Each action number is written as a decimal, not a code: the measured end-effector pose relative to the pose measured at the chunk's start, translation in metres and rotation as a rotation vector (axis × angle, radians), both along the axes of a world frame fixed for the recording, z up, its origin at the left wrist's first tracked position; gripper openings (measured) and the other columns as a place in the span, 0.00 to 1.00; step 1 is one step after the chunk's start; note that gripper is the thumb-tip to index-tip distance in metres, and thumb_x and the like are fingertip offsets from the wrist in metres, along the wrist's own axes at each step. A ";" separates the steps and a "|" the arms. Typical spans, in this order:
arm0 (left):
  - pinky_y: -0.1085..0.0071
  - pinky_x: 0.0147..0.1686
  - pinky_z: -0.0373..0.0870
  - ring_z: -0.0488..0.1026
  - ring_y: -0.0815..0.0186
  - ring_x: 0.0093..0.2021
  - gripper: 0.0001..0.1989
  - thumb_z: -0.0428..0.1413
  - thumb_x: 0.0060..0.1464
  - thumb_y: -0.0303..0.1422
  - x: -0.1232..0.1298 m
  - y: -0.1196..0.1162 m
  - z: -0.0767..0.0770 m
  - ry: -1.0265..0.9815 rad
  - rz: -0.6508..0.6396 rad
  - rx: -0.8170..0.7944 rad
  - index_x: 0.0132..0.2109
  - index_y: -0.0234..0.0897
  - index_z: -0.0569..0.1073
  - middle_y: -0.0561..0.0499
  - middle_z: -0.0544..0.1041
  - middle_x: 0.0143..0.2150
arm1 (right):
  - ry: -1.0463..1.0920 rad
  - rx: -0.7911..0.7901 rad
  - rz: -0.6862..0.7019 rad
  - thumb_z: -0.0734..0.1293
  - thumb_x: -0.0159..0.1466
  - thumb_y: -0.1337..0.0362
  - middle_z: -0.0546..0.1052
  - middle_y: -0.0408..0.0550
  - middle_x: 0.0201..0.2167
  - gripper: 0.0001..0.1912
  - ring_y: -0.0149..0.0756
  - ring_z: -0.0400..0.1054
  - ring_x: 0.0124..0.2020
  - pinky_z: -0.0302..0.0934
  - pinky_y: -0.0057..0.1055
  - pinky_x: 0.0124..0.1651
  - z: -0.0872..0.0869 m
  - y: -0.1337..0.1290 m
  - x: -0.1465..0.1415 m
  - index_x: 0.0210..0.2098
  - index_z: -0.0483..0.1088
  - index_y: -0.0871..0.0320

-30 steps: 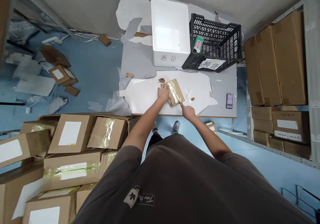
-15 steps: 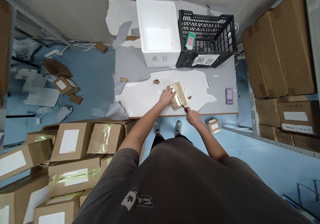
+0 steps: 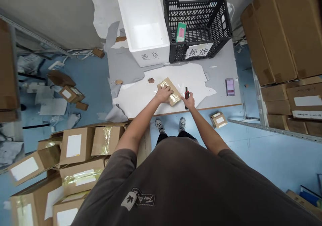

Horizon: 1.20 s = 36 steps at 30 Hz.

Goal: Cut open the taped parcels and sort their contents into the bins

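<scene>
A small cardboard box (image 3: 169, 85) with shiny clear tape across it lies tilted on the white-covered table. My left hand (image 3: 164, 94) grips its left side, fingers over the taped top. Close to the box's right edge is my right hand (image 3: 189, 100), closed around a red and black box cutter (image 3: 186, 93). The cutter points away from me, up off the box. My right fingertips reach the box's near right corner; whether they press on it I cannot tell.
Behind the box stand a white foam bin (image 3: 153, 53) and a black plastic crate (image 3: 198, 21) holding a green and pink packet (image 3: 181, 32). A phone (image 3: 229, 87) lies at the table's right. Taped cartons (image 3: 105, 140) are piled at left; large boxes (image 3: 279, 28) fill the right shelf.
The cutter has come off the taped box and now points away from me. The box has turned and tilted under my left hand. The whole view has shifted slightly.
</scene>
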State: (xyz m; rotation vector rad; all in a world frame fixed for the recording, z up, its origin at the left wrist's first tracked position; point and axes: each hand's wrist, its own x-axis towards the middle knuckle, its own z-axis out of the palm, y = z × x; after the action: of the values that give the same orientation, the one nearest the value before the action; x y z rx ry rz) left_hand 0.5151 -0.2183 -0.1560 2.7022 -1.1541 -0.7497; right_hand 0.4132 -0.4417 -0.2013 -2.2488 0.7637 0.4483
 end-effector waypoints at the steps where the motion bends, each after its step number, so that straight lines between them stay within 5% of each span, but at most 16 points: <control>1: 0.43 0.69 0.64 0.63 0.34 0.72 0.40 0.73 0.53 0.42 -0.003 0.003 0.000 -0.011 0.037 0.021 0.72 0.45 0.75 0.36 0.72 0.71 | -0.011 -0.004 0.015 0.68 0.70 0.40 0.82 0.60 0.59 0.37 0.51 0.78 0.57 0.72 0.41 0.56 -0.004 0.004 0.009 0.69 0.61 0.54; 3: 0.42 0.68 0.63 0.63 0.33 0.71 0.44 0.75 0.51 0.41 -0.010 0.012 -0.001 -0.038 0.116 0.060 0.73 0.43 0.74 0.34 0.70 0.72 | -0.017 -0.004 0.060 0.68 0.71 0.40 0.82 0.61 0.59 0.37 0.51 0.76 0.60 0.71 0.41 0.58 -0.010 0.012 0.031 0.69 0.60 0.55; 11: 0.42 0.67 0.61 0.64 0.37 0.70 0.27 0.64 0.59 0.30 -0.009 0.039 -0.013 -0.039 0.294 0.014 0.66 0.39 0.76 0.32 0.72 0.67 | -0.074 0.049 0.214 0.70 0.71 0.38 0.83 0.57 0.52 0.37 0.56 0.79 0.53 0.72 0.46 0.55 -0.032 0.056 0.098 0.68 0.61 0.53; 18: 0.48 0.67 0.60 0.66 0.40 0.67 0.32 0.76 0.46 0.31 -0.001 0.032 -0.025 0.050 0.412 0.024 0.58 0.40 0.76 0.36 0.73 0.64 | -0.068 0.014 0.264 0.72 0.71 0.41 0.83 0.57 0.51 0.36 0.57 0.79 0.53 0.72 0.46 0.56 -0.029 0.056 0.097 0.68 0.61 0.54; 23: 0.51 0.67 0.62 0.67 0.41 0.68 0.35 0.75 0.50 0.31 -0.009 0.031 -0.027 0.026 0.435 0.015 0.62 0.37 0.73 0.35 0.73 0.66 | -0.092 0.014 0.299 0.70 0.71 0.41 0.83 0.56 0.52 0.35 0.55 0.79 0.54 0.72 0.44 0.55 -0.022 0.051 0.085 0.68 0.62 0.52; 26: 0.50 0.67 0.64 0.67 0.40 0.69 0.36 0.75 0.52 0.31 -0.018 0.037 -0.022 -0.032 0.445 0.014 0.65 0.36 0.72 0.32 0.72 0.67 | -0.121 0.047 0.347 0.61 0.78 0.43 0.84 0.51 0.46 0.28 0.52 0.80 0.48 0.72 0.43 0.52 -0.012 0.045 0.080 0.69 0.63 0.52; 31: 0.47 0.69 0.67 0.65 0.38 0.74 0.39 0.76 0.52 0.33 -0.032 0.058 -0.019 -0.066 0.549 -0.039 0.67 0.40 0.70 0.33 0.70 0.73 | -0.053 0.126 0.680 0.56 0.82 0.56 0.84 0.46 0.38 0.20 0.44 0.79 0.34 0.70 0.37 0.48 0.015 0.032 0.081 0.69 0.64 0.52; 36: 0.49 0.74 0.65 0.63 0.41 0.79 0.40 0.76 0.51 0.30 -0.032 0.067 -0.027 -0.043 0.583 -0.109 0.68 0.39 0.71 0.33 0.67 0.78 | 0.000 -0.145 0.997 0.59 0.81 0.58 0.86 0.57 0.51 0.21 0.52 0.80 0.46 0.68 0.38 0.47 0.037 0.033 0.085 0.69 0.69 0.53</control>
State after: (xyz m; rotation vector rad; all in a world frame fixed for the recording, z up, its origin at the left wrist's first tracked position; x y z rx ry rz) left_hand 0.4836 -0.1510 -0.1830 2.7448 -0.3481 -0.5167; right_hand 0.4979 -0.4090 -0.1642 -2.6400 -0.4120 0.8562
